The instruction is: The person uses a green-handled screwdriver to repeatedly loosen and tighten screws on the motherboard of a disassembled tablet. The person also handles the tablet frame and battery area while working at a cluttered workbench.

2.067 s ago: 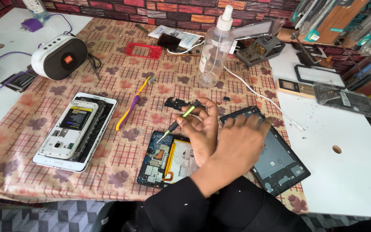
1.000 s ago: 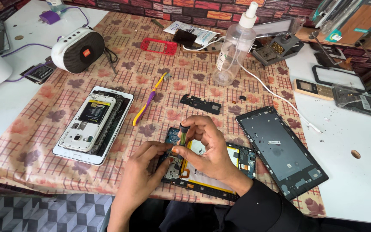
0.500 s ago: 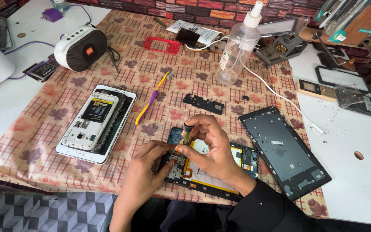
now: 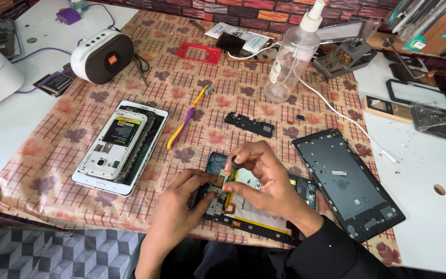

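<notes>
Checked tablecloth (image 4: 233, 98), brick wall (image 4: 264, 13) behind

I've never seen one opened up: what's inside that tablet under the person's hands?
The opened tablet shows a white battery, a blue-green circuit board and an orange strip. The left hand and right hand cover its upper middle, where a small screwdriver points.

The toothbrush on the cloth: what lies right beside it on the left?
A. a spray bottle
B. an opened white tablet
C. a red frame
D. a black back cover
B: the yellow-purple toothbrush lies just right of the opened white tablet; the bottle, red frame and back cover sit elsewhere.
</notes>
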Motion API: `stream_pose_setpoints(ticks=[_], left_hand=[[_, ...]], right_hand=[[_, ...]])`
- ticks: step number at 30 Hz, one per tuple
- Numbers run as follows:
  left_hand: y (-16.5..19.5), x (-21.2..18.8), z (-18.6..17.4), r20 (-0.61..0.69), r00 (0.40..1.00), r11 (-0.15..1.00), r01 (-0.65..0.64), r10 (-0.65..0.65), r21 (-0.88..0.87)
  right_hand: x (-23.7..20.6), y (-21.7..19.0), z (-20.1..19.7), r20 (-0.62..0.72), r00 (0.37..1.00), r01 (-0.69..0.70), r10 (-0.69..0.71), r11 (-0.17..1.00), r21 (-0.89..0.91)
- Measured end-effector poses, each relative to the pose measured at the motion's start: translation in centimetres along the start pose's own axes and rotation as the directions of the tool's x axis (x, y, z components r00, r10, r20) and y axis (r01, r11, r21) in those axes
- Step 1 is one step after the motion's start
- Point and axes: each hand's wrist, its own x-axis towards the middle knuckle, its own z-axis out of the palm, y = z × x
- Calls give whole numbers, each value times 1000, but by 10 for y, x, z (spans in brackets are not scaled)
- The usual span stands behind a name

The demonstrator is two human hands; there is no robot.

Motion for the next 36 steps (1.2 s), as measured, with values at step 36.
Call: stream_pose_setpoints(ticks=[36], left_hand=[[-2,1,0,3,1000,999,-29,29,21]], right_hand=[[5,-4,4,54,998,-20,36,961,-275]])
